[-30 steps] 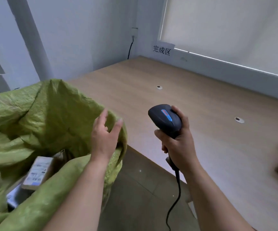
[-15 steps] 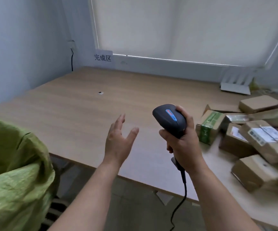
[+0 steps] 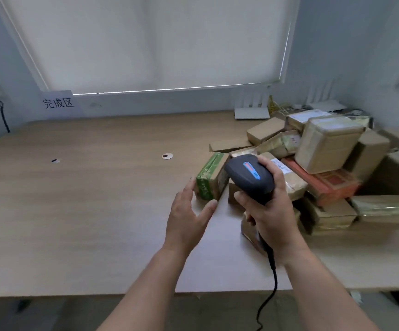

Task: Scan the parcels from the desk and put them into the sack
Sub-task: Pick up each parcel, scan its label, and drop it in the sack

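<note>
1. The wooden desk point(image 3: 86, 211) fills most of the view, with two small round cable holes point(image 3: 167, 156) in its top toward the far side.
2. A white roller blind point(image 3: 150, 41) hangs over the window behind the desk.
3. A heap of parcels point(image 3: 325, 168) lies on the right half of the desk: brown cardboard boxes, most wrapped in clear tape, some with white shipping labels too blurred to read, and one reddish flat box among them.
4. A white router point(image 3: 252, 113) with upright antennas stands at the far edge, just behind the heap.
5. A paper sign point(image 3: 58, 103) on the far wall at left reads "完成区".
6. The green-taped parcel point(image 3: 209, 179), a small brown box with green printed tape along its left end, sits at the heap's near-left corner.
7. The right hand point(image 3: 270, 211) grips a black handheld scanner point(image 3: 250, 177) by its handle; a blue and red label runs along the head, and its cable drops past the near desk edge. The scanner hides several parcels behind it.
8. The left hand point(image 3: 186, 213) is spread, fingers straight, fingertips just beside the green-taped parcel; contact cannot be told.
</note>
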`<control>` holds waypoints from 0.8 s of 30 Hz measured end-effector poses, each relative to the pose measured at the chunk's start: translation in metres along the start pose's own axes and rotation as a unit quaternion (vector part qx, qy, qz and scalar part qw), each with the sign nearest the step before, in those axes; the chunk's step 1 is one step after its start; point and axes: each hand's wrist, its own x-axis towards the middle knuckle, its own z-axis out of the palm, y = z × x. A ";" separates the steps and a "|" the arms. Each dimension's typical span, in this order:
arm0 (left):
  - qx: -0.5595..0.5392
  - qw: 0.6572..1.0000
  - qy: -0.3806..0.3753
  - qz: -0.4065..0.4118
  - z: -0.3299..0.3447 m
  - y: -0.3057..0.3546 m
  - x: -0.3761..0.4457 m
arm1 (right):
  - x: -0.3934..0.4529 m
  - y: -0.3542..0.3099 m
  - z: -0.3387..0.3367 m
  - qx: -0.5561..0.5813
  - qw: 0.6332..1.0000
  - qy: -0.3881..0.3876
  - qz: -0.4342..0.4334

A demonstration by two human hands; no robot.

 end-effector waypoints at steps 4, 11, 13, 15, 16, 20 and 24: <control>-0.010 0.999 -0.045 0.025 0.038 0.015 0.013 | 0.003 0.011 -0.037 -0.016 0.999 0.049 -0.003; -0.037 0.991 -0.118 0.042 0.102 0.027 0.045 | 0.019 0.031 -0.086 -0.044 0.993 0.109 0.011; -0.037 0.989 -0.136 0.039 0.118 0.028 0.057 | 0.028 0.035 -0.097 -0.058 0.991 0.119 0.018; -0.031 0.988 -0.146 0.028 0.132 0.027 0.069 | 0.039 0.038 -0.106 -0.067 0.990 0.125 0.022; -0.024 0.988 -0.150 0.022 0.139 0.026 0.074 | 0.044 0.040 -0.110 -0.068 0.989 0.128 0.023; 0.037 0.982 -0.187 -0.018 0.164 0.017 0.091 | 0.059 0.052 -0.119 -0.073 0.987 0.141 0.030; 0.097 0.970 -0.217 -0.058 0.183 0.009 0.104 | 0.067 0.066 -0.121 -0.069 0.986 0.143 0.056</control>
